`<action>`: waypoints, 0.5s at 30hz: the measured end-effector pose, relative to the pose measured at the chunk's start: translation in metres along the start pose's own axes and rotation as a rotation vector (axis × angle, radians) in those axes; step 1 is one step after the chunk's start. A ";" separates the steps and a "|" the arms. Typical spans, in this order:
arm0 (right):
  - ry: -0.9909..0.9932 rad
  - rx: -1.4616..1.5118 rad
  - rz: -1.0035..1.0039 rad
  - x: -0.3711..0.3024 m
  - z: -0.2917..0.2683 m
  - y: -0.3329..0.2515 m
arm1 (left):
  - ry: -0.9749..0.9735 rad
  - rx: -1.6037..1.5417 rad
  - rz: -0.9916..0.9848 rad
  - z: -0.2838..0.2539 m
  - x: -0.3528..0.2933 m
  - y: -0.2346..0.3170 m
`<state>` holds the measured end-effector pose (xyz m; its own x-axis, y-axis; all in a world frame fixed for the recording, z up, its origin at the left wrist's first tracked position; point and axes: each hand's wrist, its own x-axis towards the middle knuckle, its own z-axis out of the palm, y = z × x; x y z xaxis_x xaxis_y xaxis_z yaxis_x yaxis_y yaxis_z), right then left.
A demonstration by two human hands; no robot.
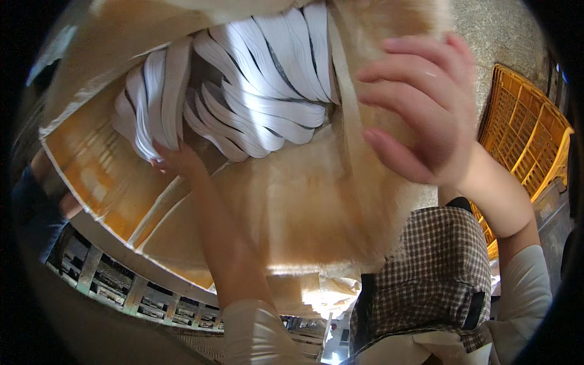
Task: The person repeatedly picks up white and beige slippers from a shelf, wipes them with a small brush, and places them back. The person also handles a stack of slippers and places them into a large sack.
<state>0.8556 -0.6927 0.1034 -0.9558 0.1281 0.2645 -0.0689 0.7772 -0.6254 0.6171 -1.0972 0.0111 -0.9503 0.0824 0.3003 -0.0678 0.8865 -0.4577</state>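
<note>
Inside a large beige sack (292, 207), with its mouth spread wide, lie several white bundles of thin flat strips (255, 103), folded and packed side by side. My left hand (173, 159) reaches in from below. Its fingers close round the lower end of a white bundle (159, 103) at the left of the pile; the fingertips are partly hidden. Over the right side of the sack hovers my right hand (423, 106), slightly blurred. Its fingers are spread, nothing is in them, and the sack's wall shows behind them.
An orange-yellow plastic crate (523, 131) stands at the right on a grey floor (486, 30). Below the sack, at the lower left, runs a slatted frame (134, 295). Part of another person in dark blue clothing (36, 207) shows at the left edge.
</note>
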 end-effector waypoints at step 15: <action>-0.281 -0.171 0.016 -0.004 -0.029 0.000 | -0.497 -0.863 -0.182 0.038 0.051 -0.001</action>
<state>0.8678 -0.6755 0.1237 -0.9995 -0.0147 0.0279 -0.0265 0.8717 -0.4893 0.5573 -1.1111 -0.0055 -0.9797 -0.1108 -0.1671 -0.1678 0.9092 0.3811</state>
